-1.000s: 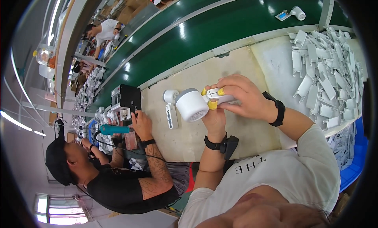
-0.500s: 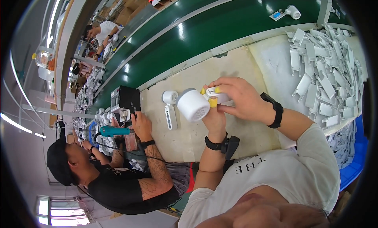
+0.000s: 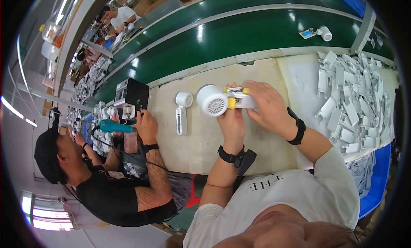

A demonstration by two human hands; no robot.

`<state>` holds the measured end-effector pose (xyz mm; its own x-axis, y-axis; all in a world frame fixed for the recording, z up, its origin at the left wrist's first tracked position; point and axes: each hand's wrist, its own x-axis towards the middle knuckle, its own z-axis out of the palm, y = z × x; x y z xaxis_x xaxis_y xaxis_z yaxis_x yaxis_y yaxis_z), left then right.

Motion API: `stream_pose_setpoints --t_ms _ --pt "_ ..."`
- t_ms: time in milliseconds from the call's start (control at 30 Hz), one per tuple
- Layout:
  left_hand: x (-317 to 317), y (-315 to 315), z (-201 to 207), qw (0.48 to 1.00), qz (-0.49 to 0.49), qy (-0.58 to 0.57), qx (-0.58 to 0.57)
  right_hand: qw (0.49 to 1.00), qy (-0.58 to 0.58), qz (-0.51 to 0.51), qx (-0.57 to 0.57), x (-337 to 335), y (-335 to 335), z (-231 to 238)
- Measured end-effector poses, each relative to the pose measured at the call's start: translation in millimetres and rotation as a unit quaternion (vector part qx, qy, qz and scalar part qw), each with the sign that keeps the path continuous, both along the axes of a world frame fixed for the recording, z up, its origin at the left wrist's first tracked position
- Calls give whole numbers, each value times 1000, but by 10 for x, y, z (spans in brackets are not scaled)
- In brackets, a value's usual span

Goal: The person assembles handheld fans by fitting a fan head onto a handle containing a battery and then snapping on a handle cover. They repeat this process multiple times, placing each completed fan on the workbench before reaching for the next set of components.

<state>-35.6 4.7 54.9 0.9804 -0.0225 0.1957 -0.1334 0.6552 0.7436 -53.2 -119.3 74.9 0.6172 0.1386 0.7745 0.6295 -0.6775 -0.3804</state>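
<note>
Above the worktable I hold a white handheld fan (image 3: 212, 100) with a round, grilled head and a short handle. My left hand (image 3: 232, 121) is closed round the fan from below, near where head and handle meet. On the handle's far end, my right hand (image 3: 269, 106) is closed, thumb below and fingers above. Yellow covers wrap some of my fingertips. The handle's side looks open, with inner parts partly showing; whether a separate cover is in my right fingers I cannot tell. A second white fan (image 3: 181, 119) lies to the left on the table.
White plastic covers (image 3: 349, 94) are heaped at the right, above a blue bin (image 3: 376, 183). Beyond the table runs a green conveyor belt (image 3: 248, 31) carrying another fan (image 3: 324, 33). At left, a co-worker holds a teal electric screwdriver (image 3: 114, 126) beside a black box (image 3: 136, 96).
The fan has turned in my hands, so its grille faces me more and its handle shows between them. My right hand has shifted along the handle. The whole view has also shifted slightly.
</note>
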Motion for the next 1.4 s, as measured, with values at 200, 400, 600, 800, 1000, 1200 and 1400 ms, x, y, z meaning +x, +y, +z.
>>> stream_pose_setpoints --t_ms 200,400,600,800,1000,1200,1400 --pt "64 164 102 998 45 17 -37 996 8 84 13 -49 -69 29" --pt "0 116 56 999 14 -25 27 989 60 126 42 -98 -45 92" --pt "-7 75 -38 997 -25 -72 9 990 60 126 38 -109 -51 130" --pt "-11 39 -73 994 -9 -107 20 991 50 119 39 -130 -63 122" --pt "0 77 -36 988 -18 -127 88 986 98 136 -6 -135 -195 197" --pt "74 167 -101 981 -62 -99 153 976 124 180 1 -79 -306 177" --pt "30 103 1 997 -38 -53 48 990 92 109 2 -100 -259 272"
